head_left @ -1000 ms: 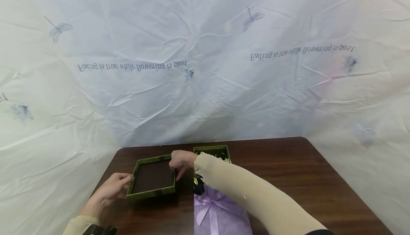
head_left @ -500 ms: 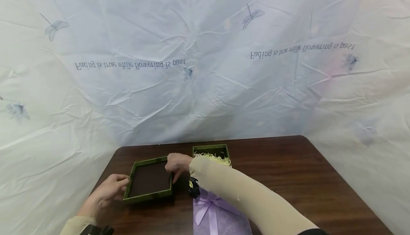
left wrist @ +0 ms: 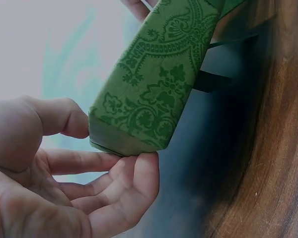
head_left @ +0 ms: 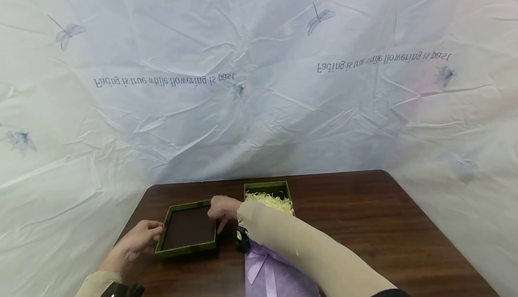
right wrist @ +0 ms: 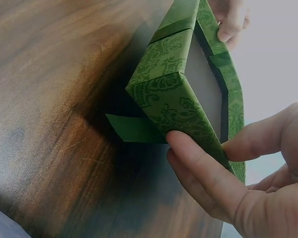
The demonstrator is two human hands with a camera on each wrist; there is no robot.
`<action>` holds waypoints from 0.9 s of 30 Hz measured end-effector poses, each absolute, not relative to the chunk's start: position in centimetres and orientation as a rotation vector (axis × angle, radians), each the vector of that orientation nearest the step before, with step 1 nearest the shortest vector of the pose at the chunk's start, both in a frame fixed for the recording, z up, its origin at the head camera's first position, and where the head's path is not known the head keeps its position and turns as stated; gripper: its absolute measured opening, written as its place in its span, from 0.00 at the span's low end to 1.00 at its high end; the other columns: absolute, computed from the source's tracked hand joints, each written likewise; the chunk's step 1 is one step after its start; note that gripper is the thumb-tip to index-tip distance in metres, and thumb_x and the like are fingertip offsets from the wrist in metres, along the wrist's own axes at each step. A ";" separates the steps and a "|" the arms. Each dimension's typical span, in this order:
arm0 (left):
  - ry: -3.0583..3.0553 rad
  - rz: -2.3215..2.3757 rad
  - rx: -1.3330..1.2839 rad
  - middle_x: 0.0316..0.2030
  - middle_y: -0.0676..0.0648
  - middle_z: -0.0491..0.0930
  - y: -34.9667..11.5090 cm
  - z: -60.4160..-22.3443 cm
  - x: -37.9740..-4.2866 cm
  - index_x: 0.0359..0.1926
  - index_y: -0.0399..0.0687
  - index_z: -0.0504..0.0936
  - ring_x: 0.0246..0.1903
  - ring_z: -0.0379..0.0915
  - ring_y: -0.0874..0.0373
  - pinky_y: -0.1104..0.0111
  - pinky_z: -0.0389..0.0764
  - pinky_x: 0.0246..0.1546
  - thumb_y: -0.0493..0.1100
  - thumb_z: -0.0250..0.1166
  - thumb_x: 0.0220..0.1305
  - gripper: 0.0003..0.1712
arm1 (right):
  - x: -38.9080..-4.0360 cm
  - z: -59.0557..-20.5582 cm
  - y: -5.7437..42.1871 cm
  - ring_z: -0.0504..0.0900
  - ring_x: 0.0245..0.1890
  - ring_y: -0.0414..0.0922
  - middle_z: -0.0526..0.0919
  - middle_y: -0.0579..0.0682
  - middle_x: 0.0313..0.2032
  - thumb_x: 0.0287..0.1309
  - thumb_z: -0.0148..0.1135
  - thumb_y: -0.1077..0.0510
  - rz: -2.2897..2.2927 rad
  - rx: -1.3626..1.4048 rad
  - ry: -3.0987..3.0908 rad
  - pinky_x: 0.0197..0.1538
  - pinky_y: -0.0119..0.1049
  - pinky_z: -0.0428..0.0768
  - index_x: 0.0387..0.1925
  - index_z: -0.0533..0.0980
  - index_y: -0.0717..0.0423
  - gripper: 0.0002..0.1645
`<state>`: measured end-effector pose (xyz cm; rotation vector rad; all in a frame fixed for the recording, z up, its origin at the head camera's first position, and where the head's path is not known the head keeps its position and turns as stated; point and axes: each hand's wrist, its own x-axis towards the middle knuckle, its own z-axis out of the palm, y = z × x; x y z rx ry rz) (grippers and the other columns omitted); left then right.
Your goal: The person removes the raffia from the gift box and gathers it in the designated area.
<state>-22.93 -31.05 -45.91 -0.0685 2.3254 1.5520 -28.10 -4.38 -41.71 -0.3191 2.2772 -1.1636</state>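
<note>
Both hands hold a shallow green box lid point(head_left: 187, 249) with a dark brown inside, its hollow side facing up. The left hand point(head_left: 139, 239) pinches its left edge, thumb above and fingers below. On the far right side, the right hand point(head_left: 222, 208) grips the rim between thumb and fingers. Up close in the left wrist view, the green wall point(left wrist: 154, 94) carries a dark floral pattern. A green ribbon end point(right wrist: 134, 130) hangs below the lid in the right wrist view, over a shadow on the wood; the lid looks slightly raised there.
Right of the lid stands an open green box point(head_left: 265, 184) holding pale yellow shredded paper point(head_left: 272, 201). Nearer, partly under the right sleeve point(head_left: 307, 247), lies a purple package point(head_left: 283, 281) with a ribbon bow point(head_left: 256, 267). The brown wooden table point(head_left: 376, 216) meets a printed white sheet point(head_left: 259, 121) behind.
Both hands and the lid have shifted slightly left and a little down, then nearly stopped. More of the yellow shredded paper shows beside the right sleeve.
</note>
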 end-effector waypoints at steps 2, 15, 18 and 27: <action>2.329 1.541 -0.072 0.60 0.21 0.63 -31.1 -46.0 -23.0 0.65 0.15 0.55 0.49 0.73 0.45 0.51 0.83 0.37 0.36 0.47 0.74 0.29 | -28.1 -41.9 -4.5 0.73 0.10 0.47 0.48 0.39 0.12 0.61 0.47 0.74 -1.149 -0.321 2.283 0.33 0.47 0.86 0.12 0.49 0.42 0.32; 2.377 1.479 -0.094 0.59 0.21 0.64 -30.6 -46.8 -23.5 0.64 0.16 0.58 0.54 0.69 0.34 0.50 0.82 0.36 0.35 0.52 0.70 0.30 | -28.5 -42.7 -4.8 0.84 0.26 0.60 0.59 0.47 0.23 0.62 0.48 0.73 -1.112 -0.264 2.300 0.32 0.48 0.85 0.14 0.51 0.46 0.29; 2.369 1.487 -0.093 0.59 0.21 0.65 -30.6 -46.9 -23.6 0.64 0.15 0.58 0.54 0.69 0.35 0.49 0.82 0.36 0.34 0.52 0.70 0.29 | -28.5 -42.8 -4.9 0.84 0.25 0.60 0.60 0.48 0.24 0.61 0.47 0.74 -1.124 -0.255 2.293 0.30 0.48 0.85 0.16 0.51 0.46 0.27; 2.340 1.532 -0.107 0.55 0.24 0.68 -30.9 -47.0 -23.8 0.64 0.15 0.57 0.50 0.72 0.41 0.50 0.83 0.35 0.33 0.51 0.69 0.28 | -29.2 -43.3 -5.0 0.85 0.21 0.58 0.60 0.46 0.14 0.58 0.53 0.73 -1.157 -0.226 2.361 0.29 0.48 0.85 0.11 0.53 0.44 0.31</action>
